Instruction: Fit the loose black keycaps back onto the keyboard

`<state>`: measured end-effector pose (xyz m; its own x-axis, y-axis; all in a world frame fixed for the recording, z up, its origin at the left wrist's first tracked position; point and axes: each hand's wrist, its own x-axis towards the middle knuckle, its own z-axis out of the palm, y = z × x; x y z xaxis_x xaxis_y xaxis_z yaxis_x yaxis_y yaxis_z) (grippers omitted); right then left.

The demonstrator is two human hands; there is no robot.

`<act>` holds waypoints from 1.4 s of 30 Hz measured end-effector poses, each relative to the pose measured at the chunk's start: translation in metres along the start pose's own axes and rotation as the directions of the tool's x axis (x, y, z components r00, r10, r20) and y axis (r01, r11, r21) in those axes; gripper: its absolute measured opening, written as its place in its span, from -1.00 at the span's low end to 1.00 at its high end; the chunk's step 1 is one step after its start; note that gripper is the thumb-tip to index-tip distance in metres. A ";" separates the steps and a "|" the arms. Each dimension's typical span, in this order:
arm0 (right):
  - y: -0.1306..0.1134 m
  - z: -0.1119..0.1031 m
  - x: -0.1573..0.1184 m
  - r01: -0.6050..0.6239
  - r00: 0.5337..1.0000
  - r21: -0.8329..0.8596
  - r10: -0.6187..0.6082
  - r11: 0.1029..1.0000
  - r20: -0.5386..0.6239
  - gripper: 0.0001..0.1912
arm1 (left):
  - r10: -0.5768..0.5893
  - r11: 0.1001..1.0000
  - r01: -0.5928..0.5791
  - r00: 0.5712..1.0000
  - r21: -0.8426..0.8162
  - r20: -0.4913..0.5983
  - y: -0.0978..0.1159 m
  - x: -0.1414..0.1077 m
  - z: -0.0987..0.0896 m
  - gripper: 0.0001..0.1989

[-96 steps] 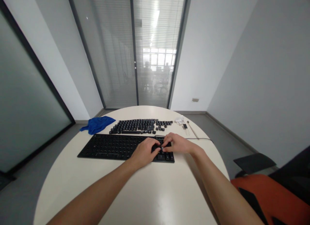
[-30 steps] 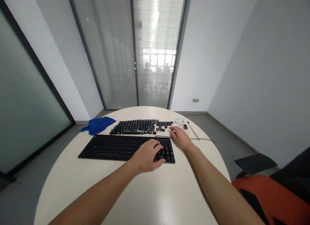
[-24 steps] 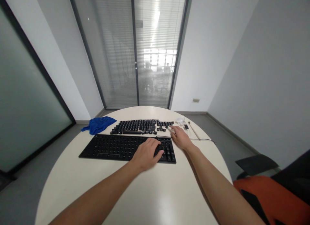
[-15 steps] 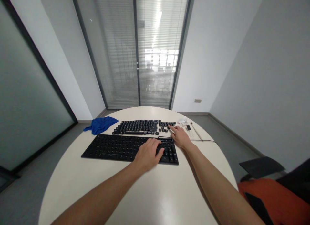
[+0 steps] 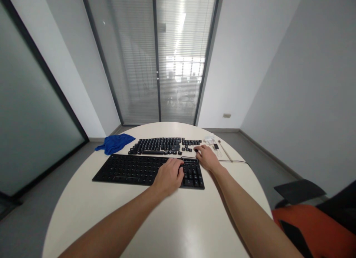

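A black keyboard base (image 5: pixel 128 169) lies on the round white table, mostly without keycaps; caps show at its right end. My left hand (image 5: pixel 170 174) rests on its right part, fingers curled with thumb near the index finger; whether something is between them is hidden. Beyond the base, loose black keycaps (image 5: pixel 160 144) lie in rows. My right hand (image 5: pixel 206 156) is right of these rows, behind the base's right corner, with a small black keycap (image 5: pixel 196 150) pinched at its fingertips.
A blue cloth (image 5: pixel 115 143) lies at the table's far left. On the right are a thin stick (image 5: pixel 226 151), a clear plastic bag (image 5: pixel 209 140), a small black piece (image 5: pixel 216 146) and a cable (image 5: pixel 236 161). An orange chair (image 5: pixel 314 228) stands at the right.
My right hand has taken a keycap from the loose group and drawn it slightly toward me. The thumb of my left hand has moved closer to its fingers.
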<state>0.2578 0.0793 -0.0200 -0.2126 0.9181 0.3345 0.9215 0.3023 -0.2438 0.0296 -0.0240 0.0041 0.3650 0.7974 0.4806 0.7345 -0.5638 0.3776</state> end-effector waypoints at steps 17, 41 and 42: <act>-0.015 -0.030 -0.018 0.108 0.994 0.383 -0.094 0.918 -0.056 -0.77 | -0.075 0.996 0.069 0.991 -0.064 -0.112 -0.013 0.003 0.007 -0.79; -0.055 -0.037 -0.030 0.186 0.935 0.654 -0.336 0.734 0.111 -0.75 | -0.044 0.984 0.025 0.994 -0.177 -0.102 -0.015 0.002 0.008 -0.81; -0.054 -0.037 -0.030 0.187 0.935 0.655 -0.338 0.732 0.111 -0.75 | -0.042 0.984 0.024 0.994 -0.174 -0.103 -0.016 0.002 0.009 -0.82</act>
<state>0.2263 0.0259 0.0163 -0.5462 0.7842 0.2943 0.4216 0.5610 -0.7125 0.0237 -0.0117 -0.0078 0.2732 0.7941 0.5429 0.6319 -0.5737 0.5212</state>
